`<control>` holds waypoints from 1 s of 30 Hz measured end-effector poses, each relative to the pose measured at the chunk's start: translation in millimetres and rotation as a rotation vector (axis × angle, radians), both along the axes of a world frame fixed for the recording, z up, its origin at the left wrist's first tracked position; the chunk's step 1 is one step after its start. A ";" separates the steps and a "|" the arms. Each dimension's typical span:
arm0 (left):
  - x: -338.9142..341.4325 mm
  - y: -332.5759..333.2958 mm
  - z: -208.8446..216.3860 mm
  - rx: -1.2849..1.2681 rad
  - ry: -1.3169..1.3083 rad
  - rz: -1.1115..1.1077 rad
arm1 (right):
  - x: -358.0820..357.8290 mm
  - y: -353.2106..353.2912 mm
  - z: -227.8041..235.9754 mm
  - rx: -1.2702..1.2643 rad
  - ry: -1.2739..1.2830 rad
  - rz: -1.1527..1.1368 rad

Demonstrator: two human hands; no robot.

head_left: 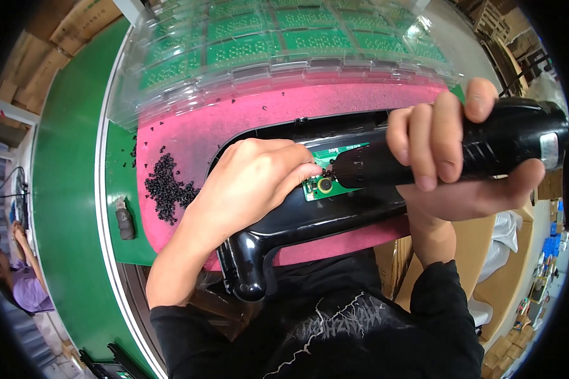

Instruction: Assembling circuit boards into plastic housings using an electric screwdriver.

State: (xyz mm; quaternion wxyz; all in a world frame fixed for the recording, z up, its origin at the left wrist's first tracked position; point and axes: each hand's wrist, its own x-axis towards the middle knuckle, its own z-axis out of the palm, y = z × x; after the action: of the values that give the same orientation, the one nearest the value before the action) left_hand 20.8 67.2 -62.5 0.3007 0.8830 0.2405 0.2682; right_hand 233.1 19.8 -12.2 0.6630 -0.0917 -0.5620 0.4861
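Note:
A black plastic housing [284, 224] with a handle-like arm lies on the pink mat [284, 101] in front of me. Inside it sits a green circuit board [316, 192] with a small round component. My right hand [439, 151] is wrapped round a black electric screwdriver [521, 129], held nearly level with its nose over the board. From the left, my left hand [246, 180] reaches across the housing, thumb and forefinger pinched beside that nose. Small black screws [328, 174] show at the fingertips. The screwdriver's bit and part of the board are hidden.
A heap of black screws [164, 183] lies on the mat's left side, with strays around it. Stacked clear trays [278, 38] of green boards stand behind. A small dark bottle-like object [125, 222] is at left. Another person [28, 284] works at far left.

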 end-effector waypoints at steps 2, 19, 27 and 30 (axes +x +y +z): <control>1.2 0.9 1.3 0.026 -0.028 -0.025 | 3.7 -1.7 4.4 0.023 0.025 0.023; 2.0 -1.0 1.1 0.036 -0.072 -0.076 | -8.3 -10.6 -5.5 -0.200 -0.001 0.003; 1.1 -2.5 12.0 0.000 0.016 0.212 | -25.1 -11.4 -13.6 -0.290 -0.125 -0.102; 1.2 -1.4 9.0 -0.040 0.014 0.248 | -31.1 -18.7 -5.0 -0.400 -0.289 -0.253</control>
State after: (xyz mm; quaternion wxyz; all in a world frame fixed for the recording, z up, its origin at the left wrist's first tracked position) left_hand 22.1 65.8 -53.5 0.2812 0.8422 0.3551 0.2924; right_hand 202.0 1.1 -17.2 0.6000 -0.3585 -0.5278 0.4826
